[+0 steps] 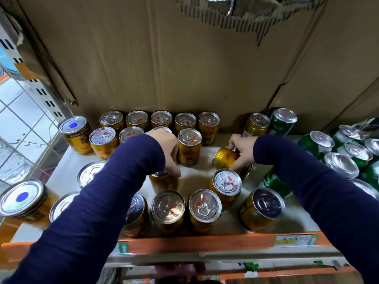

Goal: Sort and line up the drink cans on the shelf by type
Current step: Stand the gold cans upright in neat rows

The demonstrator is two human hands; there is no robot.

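Several short gold cans stand on the white shelf (205, 158), in two rows at the back (161, 118) and a row along the front (168, 208). My left hand (167, 152) reaches down over a gold can (163, 181) in the middle and grips its top. My right hand (241, 150) holds a gold can (224, 157) that lies tilted on its side. Several green cans (284, 119) crowd the right end. At the left stand two gold cans with a blue dot on the lid (74, 136).
A torn cardboard sheet (164, 58) forms the back wall. The shelf's orange front strip (194, 242) carries price labels. A slotted metal upright (41, 89) and tiled floor lie to the left. A lone gold can (257, 124) stands next to the green ones.
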